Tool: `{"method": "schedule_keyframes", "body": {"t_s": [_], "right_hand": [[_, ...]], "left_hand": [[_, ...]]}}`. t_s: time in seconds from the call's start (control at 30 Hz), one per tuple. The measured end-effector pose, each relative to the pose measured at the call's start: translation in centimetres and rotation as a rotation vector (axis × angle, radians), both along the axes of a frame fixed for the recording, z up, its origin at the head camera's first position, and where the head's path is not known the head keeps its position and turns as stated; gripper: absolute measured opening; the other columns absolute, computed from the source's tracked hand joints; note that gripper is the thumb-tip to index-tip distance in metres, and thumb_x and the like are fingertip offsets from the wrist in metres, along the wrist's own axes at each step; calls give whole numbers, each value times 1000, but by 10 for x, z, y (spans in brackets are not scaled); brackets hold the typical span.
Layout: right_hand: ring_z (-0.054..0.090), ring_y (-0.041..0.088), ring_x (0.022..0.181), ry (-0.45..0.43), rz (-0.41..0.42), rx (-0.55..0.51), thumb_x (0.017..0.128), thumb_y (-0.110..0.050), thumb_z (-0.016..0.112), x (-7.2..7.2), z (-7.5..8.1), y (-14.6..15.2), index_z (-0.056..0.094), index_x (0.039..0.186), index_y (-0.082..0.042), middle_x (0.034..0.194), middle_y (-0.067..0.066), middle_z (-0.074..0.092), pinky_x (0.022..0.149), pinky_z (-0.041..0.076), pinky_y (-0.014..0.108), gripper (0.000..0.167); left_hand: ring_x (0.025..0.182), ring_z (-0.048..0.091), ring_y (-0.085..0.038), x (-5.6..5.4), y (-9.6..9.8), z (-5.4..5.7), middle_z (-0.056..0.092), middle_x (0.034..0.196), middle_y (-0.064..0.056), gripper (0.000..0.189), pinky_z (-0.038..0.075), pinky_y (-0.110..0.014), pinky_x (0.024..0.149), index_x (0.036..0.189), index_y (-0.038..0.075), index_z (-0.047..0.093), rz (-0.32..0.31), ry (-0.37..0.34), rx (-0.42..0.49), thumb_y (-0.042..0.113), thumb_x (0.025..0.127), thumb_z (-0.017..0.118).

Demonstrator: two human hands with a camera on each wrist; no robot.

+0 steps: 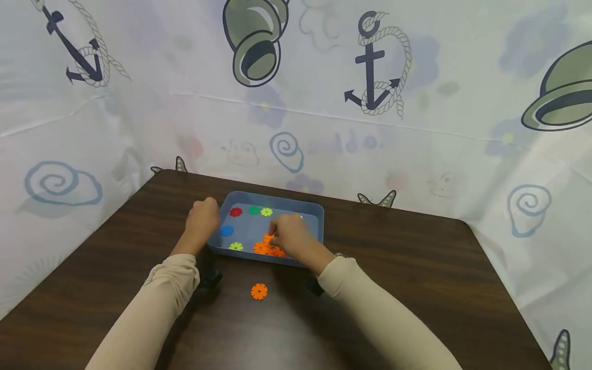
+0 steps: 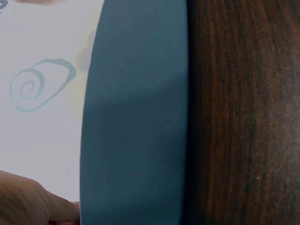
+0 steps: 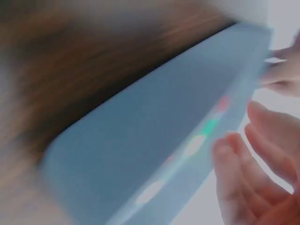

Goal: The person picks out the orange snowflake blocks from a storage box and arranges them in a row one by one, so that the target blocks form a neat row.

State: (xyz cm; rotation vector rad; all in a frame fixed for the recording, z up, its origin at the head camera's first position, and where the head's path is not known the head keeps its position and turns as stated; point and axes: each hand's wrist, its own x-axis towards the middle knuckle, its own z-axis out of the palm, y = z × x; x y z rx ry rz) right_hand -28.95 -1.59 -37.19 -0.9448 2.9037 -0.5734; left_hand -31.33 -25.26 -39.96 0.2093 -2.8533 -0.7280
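At the left edge of the blue-grey tray [image 1: 319, 211], my left hand [image 1: 203, 218] grips the side wall. In the left wrist view, a fingertip of this left hand [image 2: 28, 201] meets the rim of the tray [image 2: 136, 108], and its other fingers are mostly hidden. Over the front middle of the tray, my right hand [image 1: 292, 236] points its fingertips down at a cluster of orange notched discs [image 1: 260, 248]. The blurred right wrist view shows the right hand [image 3: 262, 164] with thumb and fingers bent and apart, no disc visible between them.
One orange disc [image 1: 259, 291] lies on the dark wooden table [image 1: 398, 267] in front of the tray. Inside the tray are a red disc [image 1: 236, 211], a green disc [image 1: 254, 210], a blue disc [image 1: 226, 230] and yellow-green discs [image 1: 236, 246]. A patterned curtain [image 1: 324, 139] stands behind the table.
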Motion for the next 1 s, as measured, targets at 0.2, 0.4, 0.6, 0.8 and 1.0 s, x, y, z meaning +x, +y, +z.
{"method": "schedule_keyframes", "body": {"t_s": [0.2, 0.4, 0.6, 0.8, 1.0], "right_hand": [[67, 21, 96, -53, 70, 200, 86, -12, 80, -20, -23, 11, 76, 101, -9, 105, 5, 73, 80, 56, 30, 16], [63, 18, 82, -61, 24, 134, 84, -7, 80, -25, -28, 13, 72, 89, -6, 87, 3, 68, 73, 54, 27, 9], [63, 15, 68, -184, 14, -131, 84, -7, 79, -4, 7, 26, 69, 78, -9, 73, -1, 68, 63, 52, 25, 12], [62, 11, 56, -372, 92, -238, 80, -9, 84, 36, -2, 36, 74, 76, -11, 64, -5, 68, 54, 50, 23, 11], [52, 5, 49, -386, 63, -232, 79, -4, 83, 50, -39, 40, 70, 71, -8, 60, -4, 65, 48, 46, 20, 16]], "left_hand": [[68, 59, -30, -1, 2, -2, 65, 87, -30, 17, 52, -48, 59, 88, -10, 60, -9, -1, -8, 0, 97, 49], [68, 59, -30, -3, 3, 0, 65, 87, -28, 17, 53, -46, 59, 91, -10, 61, -11, -25, 2, 1, 97, 50], [66, 58, -29, 0, 2, 0, 64, 82, -25, 18, 51, -43, 57, 87, -9, 61, -8, -37, 5, 1, 97, 50], [68, 60, -31, -1, 2, 5, 65, 89, -31, 17, 53, -48, 60, 93, -13, 61, 2, -18, -21, 0, 96, 50], [70, 59, -32, -2, 3, 5, 65, 92, -32, 17, 52, -47, 60, 97, -14, 62, -15, -32, -26, -1, 96, 51]]}}
